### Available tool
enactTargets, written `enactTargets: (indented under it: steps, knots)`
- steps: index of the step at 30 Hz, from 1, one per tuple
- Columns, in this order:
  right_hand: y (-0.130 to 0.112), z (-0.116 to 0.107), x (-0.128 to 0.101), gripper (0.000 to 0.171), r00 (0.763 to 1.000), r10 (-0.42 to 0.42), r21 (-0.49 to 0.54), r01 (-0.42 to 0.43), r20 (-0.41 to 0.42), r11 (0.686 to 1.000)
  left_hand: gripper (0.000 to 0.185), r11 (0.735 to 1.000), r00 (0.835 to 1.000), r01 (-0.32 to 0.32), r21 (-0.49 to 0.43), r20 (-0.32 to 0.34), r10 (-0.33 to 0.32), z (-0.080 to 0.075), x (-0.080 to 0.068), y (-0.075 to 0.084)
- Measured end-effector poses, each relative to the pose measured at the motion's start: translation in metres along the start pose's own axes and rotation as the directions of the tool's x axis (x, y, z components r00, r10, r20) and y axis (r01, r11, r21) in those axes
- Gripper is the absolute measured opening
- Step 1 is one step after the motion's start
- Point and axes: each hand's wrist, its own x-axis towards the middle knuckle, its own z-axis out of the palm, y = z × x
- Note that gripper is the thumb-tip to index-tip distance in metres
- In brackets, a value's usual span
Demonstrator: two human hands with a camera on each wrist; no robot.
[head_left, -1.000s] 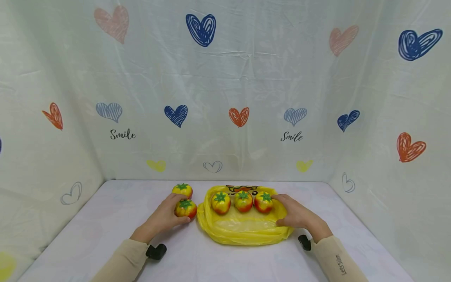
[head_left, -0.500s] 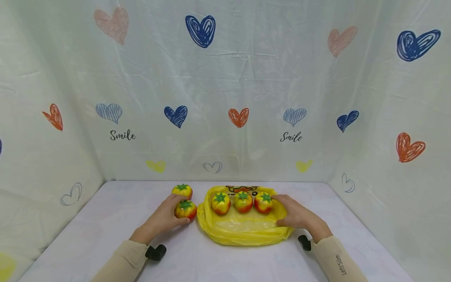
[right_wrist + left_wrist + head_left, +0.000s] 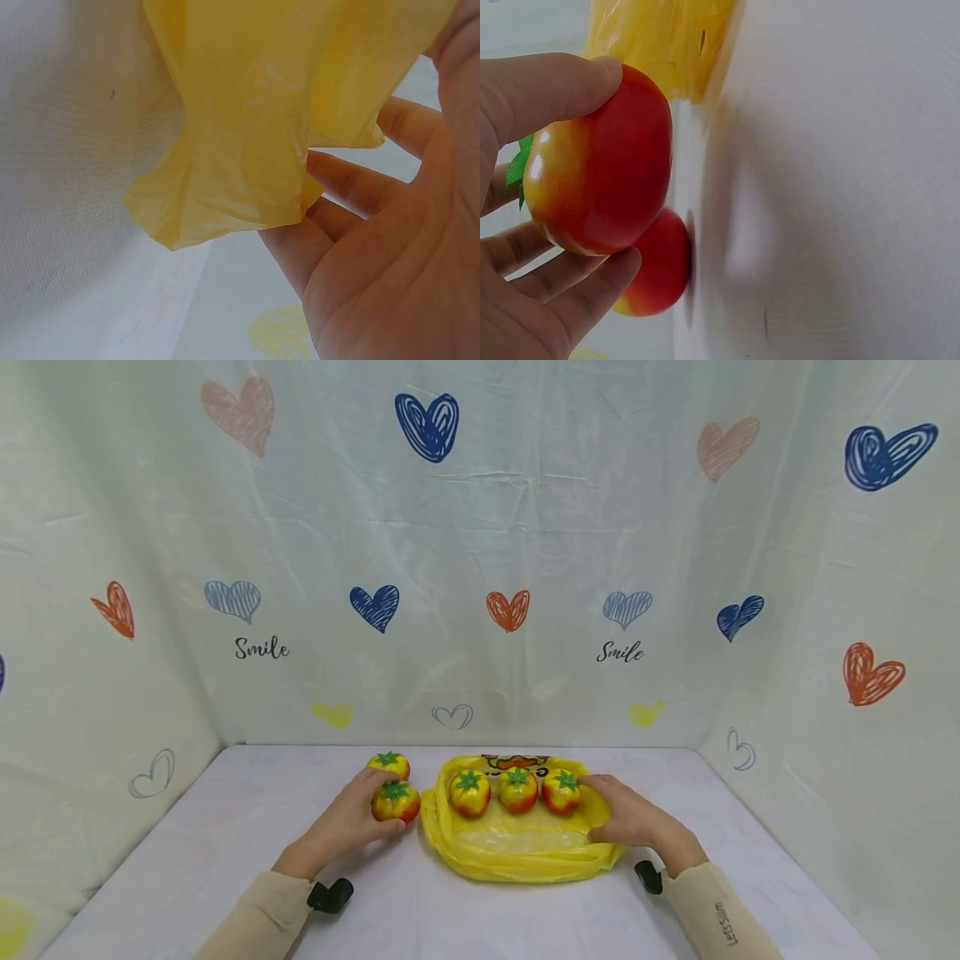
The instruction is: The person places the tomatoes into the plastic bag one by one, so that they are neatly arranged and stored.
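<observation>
Your left hand [image 3: 352, 822] has a tomato [image 3: 396, 802] in its grip, just off the bag's left edge. In the left wrist view the thumb [image 3: 547, 86] lies over the top of that tomato [image 3: 600, 169] and the fingers [image 3: 570, 289] curl under it, so the grip is clamped round the fruit, not merely resting on it. It appears to sit slightly clear of the desk [image 3: 225, 827], though the head view cannot settle that. A second tomato [image 3: 388, 764] stands on the desk just behind it, close to your knuckles and untouched; the left wrist view shows it [image 3: 656, 266] right beside the held one.

Your right hand [image 3: 633, 822] is at the right rim of the yellow bag [image 3: 517, 852]. The thumb lies low on the near edge and the fingers reach up along the far side, next to the rightmost fruit. In the right wrist view a fold of the bag [image 3: 255, 135] hangs against the fingers [image 3: 352, 184], and the palm looks spread; I judge the grip loose, holding the rim back to keep the mouth wide, not pinching hard.

Three tomatoes [image 3: 517, 789] sit in a row inside the bag toward its far side, touching or nearly so, green tops up. The near half of the bag lies flat, which leaves room in front of them. The bag rests on the desk between your two hands.
</observation>
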Motion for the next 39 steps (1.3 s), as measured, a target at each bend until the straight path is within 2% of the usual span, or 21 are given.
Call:
enactTargets:
  steps: [8,16,24,39]
  knots:
    - [0.001,0.0,0.0,0.08,1.0,0.004,0.004,-0.004,-0.002,1.0,0.065,1.0,1.0,-0.017,-0.002,-0.014,0.017,-0.004,0.001,0.004]
    - [0.001,0.001,0.0,0.08,1.0,0.016,0.011,-0.015,-0.008,1.0,0.062,0.992,0.991,-0.126,-0.011,-0.043,0.125,-0.007,0.0,0.01]
    - [0.0,0.001,0.001,0.08,1.0,0.002,0.013,-0.002,-0.004,1.0,0.06,0.98,0.979,-0.198,-0.018,-0.043,0.197,-0.006,-0.002,0.019]
    - [-0.001,0.001,0.002,0.08,1.0,0.021,0.007,-0.021,-0.006,1.0,0.058,0.974,0.975,-0.224,-0.028,-0.013,0.224,0.001,-0.005,0.028]
